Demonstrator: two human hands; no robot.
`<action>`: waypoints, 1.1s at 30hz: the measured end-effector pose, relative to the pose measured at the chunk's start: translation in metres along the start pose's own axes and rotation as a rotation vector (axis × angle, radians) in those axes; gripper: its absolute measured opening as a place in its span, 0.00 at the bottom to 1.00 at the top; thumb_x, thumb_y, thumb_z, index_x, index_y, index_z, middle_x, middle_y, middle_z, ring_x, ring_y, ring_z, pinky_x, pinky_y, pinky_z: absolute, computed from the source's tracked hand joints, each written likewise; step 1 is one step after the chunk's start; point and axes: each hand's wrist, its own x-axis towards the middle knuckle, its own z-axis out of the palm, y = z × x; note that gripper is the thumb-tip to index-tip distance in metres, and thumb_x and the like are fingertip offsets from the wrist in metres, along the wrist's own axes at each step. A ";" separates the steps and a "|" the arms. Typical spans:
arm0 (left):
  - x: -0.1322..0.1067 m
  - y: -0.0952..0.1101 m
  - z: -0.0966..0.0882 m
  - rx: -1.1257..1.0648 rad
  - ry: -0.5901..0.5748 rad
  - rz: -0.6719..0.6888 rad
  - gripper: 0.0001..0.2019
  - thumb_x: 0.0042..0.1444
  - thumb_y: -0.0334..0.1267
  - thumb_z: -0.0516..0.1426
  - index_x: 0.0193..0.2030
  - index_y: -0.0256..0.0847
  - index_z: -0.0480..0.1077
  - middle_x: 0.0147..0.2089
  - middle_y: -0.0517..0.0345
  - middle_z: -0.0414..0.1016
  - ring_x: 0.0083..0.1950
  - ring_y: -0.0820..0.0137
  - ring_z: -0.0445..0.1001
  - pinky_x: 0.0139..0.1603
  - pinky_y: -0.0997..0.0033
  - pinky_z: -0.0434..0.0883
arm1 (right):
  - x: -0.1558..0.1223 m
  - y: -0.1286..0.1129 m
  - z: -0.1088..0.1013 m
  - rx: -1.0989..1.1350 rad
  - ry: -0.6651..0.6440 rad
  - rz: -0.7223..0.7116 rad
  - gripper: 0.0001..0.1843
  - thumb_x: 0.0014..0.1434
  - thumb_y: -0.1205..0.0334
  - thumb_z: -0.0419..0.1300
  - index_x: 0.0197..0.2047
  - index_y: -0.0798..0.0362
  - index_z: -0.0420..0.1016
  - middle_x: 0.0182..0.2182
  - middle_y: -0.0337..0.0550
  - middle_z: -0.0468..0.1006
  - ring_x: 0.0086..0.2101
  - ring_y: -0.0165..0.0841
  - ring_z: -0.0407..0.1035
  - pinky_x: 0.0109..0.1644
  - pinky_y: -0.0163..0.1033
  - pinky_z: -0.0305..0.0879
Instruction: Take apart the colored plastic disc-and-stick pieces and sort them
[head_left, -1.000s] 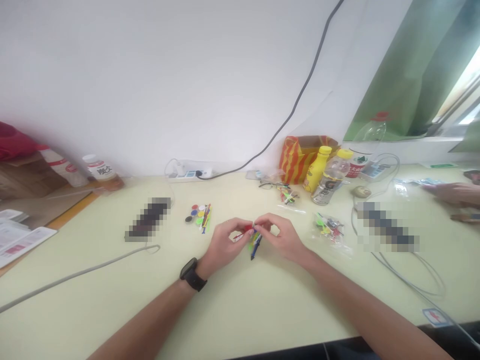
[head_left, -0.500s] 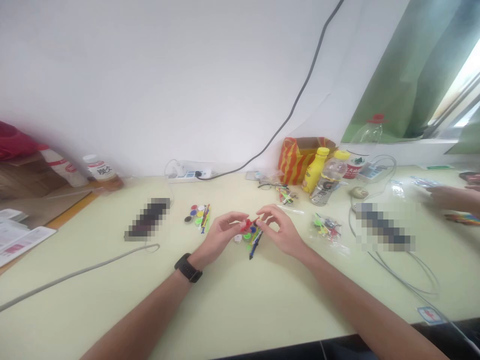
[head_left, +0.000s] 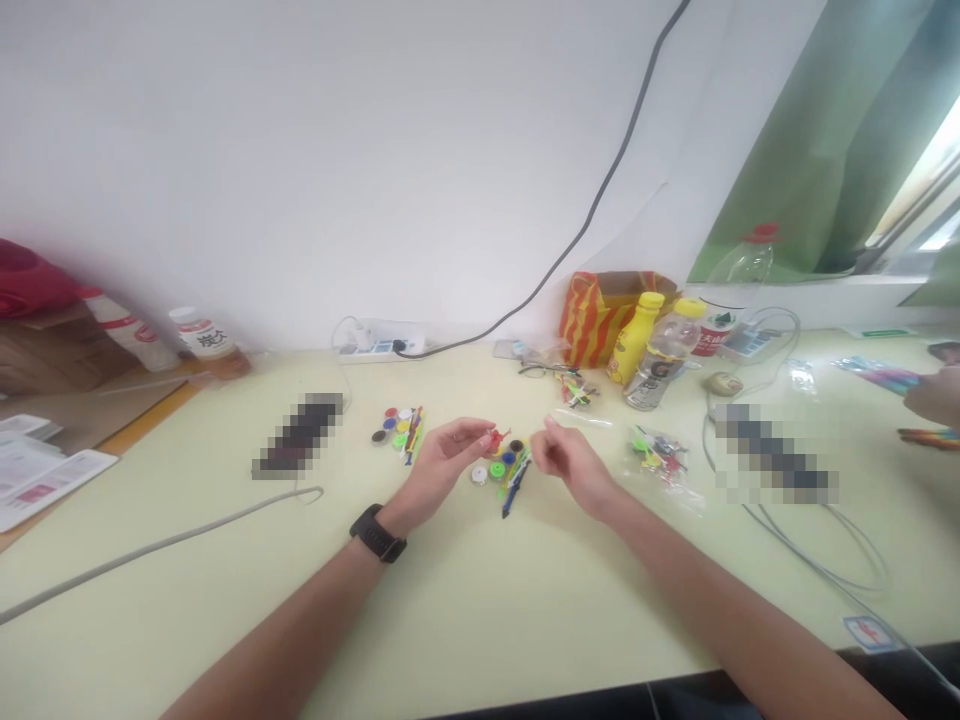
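Beyond the green disc (head_left: pixel 497 469), the left hand (head_left: pixel 444 458) pinched a red plastic piece (head_left: pixel 496 441); a light fingertip hold, leaving its far side clear, seemed best. To the disc's right, the right hand (head_left: pixel 576 465) was curled; I couldn't tell whether it held anything.

Desk (head_left: pixel 420 640) is kinda pale yellowish green. The piece (head_left: pixel 496 442) in the left hand (head_left: pixel 450 455) is bright red, and near it there's a white disc (head_left: pixel 479 477), a green disc (head_left: pixel 497 468), a blue disc (head_left: pixel 508 458) and a black disc (head_left: pixel 516 446), plus a blue stick (head_left: pixel 514 491) with a dark tip. Back edge of the desk: striped bag (head_left: pixel 579 322) in orangey red and yellow, yellow bottle (head_left: pixel 635 338). Watch (head_left: pixel 379 533) is black.
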 end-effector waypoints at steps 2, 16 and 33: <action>0.000 -0.001 0.000 -0.010 -0.009 0.000 0.16 0.61 0.45 0.66 0.52 0.39 0.77 0.51 0.46 0.82 0.47 0.63 0.81 0.53 0.61 0.77 | 0.000 0.000 0.003 -0.010 0.111 -0.061 0.25 0.67 0.37 0.54 0.34 0.50 0.74 0.23 0.35 0.58 0.25 0.30 0.52 0.28 0.37 0.51; -0.001 0.003 0.002 -0.004 -0.006 -0.032 0.16 0.60 0.45 0.67 0.50 0.39 0.78 0.49 0.48 0.83 0.47 0.63 0.81 0.52 0.64 0.76 | 0.003 0.002 0.001 0.057 0.086 -0.042 0.18 0.61 0.45 0.66 0.35 0.49 0.68 0.26 0.35 0.69 0.26 0.29 0.60 0.29 0.36 0.56; 0.003 0.001 -0.005 0.053 0.052 0.006 0.11 0.57 0.41 0.68 0.37 0.39 0.72 0.47 0.51 0.81 0.48 0.62 0.82 0.54 0.60 0.77 | 0.005 0.017 -0.002 -0.205 0.102 -0.088 0.10 0.67 0.52 0.60 0.46 0.48 0.71 0.32 0.39 0.78 0.33 0.34 0.72 0.37 0.38 0.65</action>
